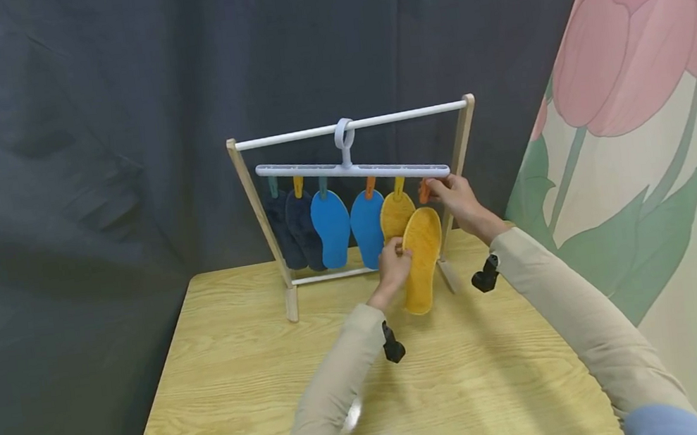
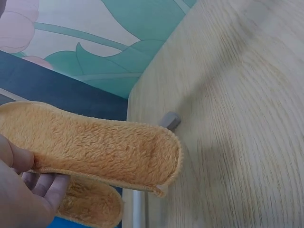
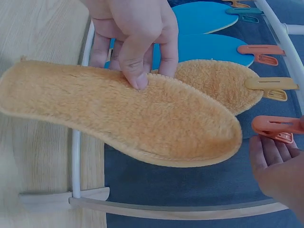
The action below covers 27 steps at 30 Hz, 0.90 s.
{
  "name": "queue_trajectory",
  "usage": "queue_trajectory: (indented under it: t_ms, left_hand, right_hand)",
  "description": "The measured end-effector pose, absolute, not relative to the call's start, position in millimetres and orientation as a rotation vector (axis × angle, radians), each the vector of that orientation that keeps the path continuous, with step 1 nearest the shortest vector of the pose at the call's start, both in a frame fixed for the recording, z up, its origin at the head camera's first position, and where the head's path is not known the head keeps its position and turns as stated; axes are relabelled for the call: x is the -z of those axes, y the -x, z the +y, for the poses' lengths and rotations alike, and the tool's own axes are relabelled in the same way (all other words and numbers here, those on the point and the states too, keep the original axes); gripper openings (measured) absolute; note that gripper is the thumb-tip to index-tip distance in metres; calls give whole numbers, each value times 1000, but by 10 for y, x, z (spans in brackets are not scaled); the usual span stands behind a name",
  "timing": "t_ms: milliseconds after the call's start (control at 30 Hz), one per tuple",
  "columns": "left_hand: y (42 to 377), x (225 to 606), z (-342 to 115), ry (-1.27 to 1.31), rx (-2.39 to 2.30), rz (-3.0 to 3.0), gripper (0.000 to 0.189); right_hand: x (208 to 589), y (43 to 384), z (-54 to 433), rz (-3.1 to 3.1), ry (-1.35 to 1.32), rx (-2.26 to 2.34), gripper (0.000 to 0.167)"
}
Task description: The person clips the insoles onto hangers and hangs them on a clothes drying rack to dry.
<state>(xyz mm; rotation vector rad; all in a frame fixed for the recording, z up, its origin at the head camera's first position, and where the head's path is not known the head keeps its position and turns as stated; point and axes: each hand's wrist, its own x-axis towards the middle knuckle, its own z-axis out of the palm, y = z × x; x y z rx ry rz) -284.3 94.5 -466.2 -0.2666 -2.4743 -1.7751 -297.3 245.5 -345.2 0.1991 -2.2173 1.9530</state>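
A fuzzy yellow insole point(image 1: 423, 259) is pinched at its edge between the thumb and fingers of my left hand point(image 1: 394, 269). Its wide end points up, just below the right end of a white clip hanger point(image 1: 353, 169). There, my right hand point(image 1: 460, 204) pinches an orange clothespin point(image 3: 275, 124); the insole's wide end lies apart from the clip in the right wrist view. Behind the held insole, a second yellow insole point(image 1: 394, 214) hangs from a yellow clothespin point(image 1: 399, 187). Two blue insoles point(image 1: 331, 230) and two dark insoles point(image 1: 306, 225) hang further left.
The hanger hooks over the white top bar point(image 1: 289, 138) of a small wooden-sided rack point(image 1: 259, 216). This stands at the back of a wood-grain table point(image 1: 246, 398). A dark curtain point(image 1: 94, 166) is behind, with a tulip-patterned wall point(image 1: 647, 143) at right.
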Motion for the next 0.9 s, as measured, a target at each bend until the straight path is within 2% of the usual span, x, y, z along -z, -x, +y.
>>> queue_trajectory:
  t_ms: [300,567,900]
  left_hand:
    - [2834,4637,933,260,1797,-2446,26]
    - [2840,4613,934,252,1836,-2405,24]
    - [2854,4561,957,270,1879,-2343,22]
  right_hand:
    - [3371,2955,2506,-2211,-178,-2027,40]
    - [3240,2835,2450,-2191,-164,-2015,34]
    - [3363,2961,2494,-2183,-97,-1979,34]
